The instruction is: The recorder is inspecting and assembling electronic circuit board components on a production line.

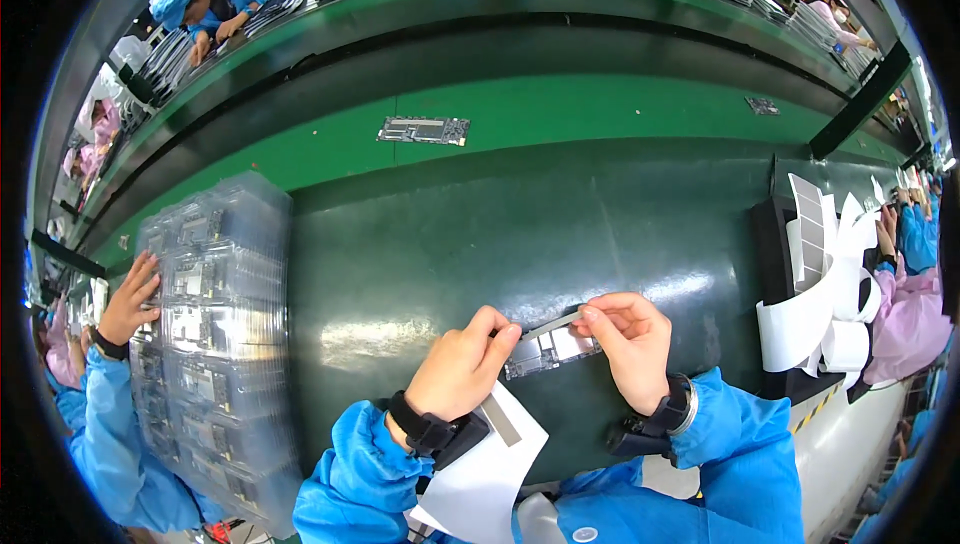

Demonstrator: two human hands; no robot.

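A small circuit board with silver shield patches lies between my hands over the dark green table. Along its far edge a narrow grey strip is held slightly raised and slanted. My left hand pinches the strip's left end between thumb and forefinger, close to the board's left end. At the other end, thumb and fingers of my right hand close on the strip, above the board's right end. Beneath my left wrist is a white sheet carrying another grey strip.
Stacked clear plastic trays holding circuit boards stand on the left, touched by another person's hand. A black box at right overflows with white backing paper. Beyond the table, a green belt carries another circuit board.
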